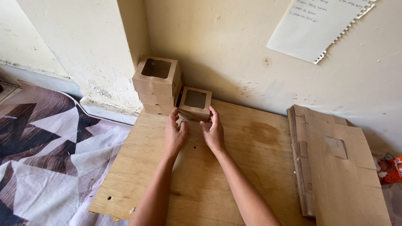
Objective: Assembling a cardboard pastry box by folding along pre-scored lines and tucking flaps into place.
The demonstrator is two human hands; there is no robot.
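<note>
A small brown cardboard box with a clear window lid (195, 103) sits on the wooden board (247, 159) near the wall. My left hand (174, 133) rests just in front of its left corner, fingers touching the box's front. My right hand (214, 132) cups the box's right front corner, fingers apart against its side. Neither hand lifts the box. To its left stands a stack of three similar windowed boxes (158, 85) in the wall corner, touching the small box.
A pile of flat, unfolded cardboard box blanks (335, 167) lies at the board's right. A lined paper sheet (318, 25) hangs on the wall. A patterned cloth (50, 155) covers the floor at left. A red-and-white wrapper (391, 169) lies at far right.
</note>
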